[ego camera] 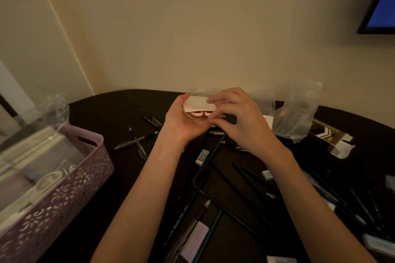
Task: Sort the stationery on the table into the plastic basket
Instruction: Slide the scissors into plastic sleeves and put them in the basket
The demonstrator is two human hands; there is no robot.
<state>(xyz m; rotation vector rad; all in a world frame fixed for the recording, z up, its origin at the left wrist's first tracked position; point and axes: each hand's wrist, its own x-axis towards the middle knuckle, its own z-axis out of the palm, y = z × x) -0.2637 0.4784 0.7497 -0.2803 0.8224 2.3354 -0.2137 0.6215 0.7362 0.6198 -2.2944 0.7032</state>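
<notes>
A small carded pack [198,103] of pink pieces, probably erasers, is held up above the far middle of the desk [119,109], between both hands. Its pale card lies with the long axis roughly left to right, the printed face turned up toward the camera, and the pink pieces hang at its lower edge. It looks light and thin: the card should bend if squeezed, so the best hold is by the short ends or the stiff edge, not on the soft pink parts.

The left hand [183,121] cradles it from below, palm up, fingers curled round the left end. The right hand [237,117] comes over from the other side, its fingertips [210,100] pinching the card's right end, the remaining fingers loosely bent.

Below the hands, dark pencils [226,186] and pens [136,142] lie scattered and crossed on the desk, with small white erasers [202,157] among them and a lilac block [195,241] close to the near edge. Crumpled clear bags [297,113] sit at the far right, next to an opened brown carton [329,134]. The purple plastic basket [70,183] stands at the left edge, already holding pale boxed items, well apart from the pack.
</notes>
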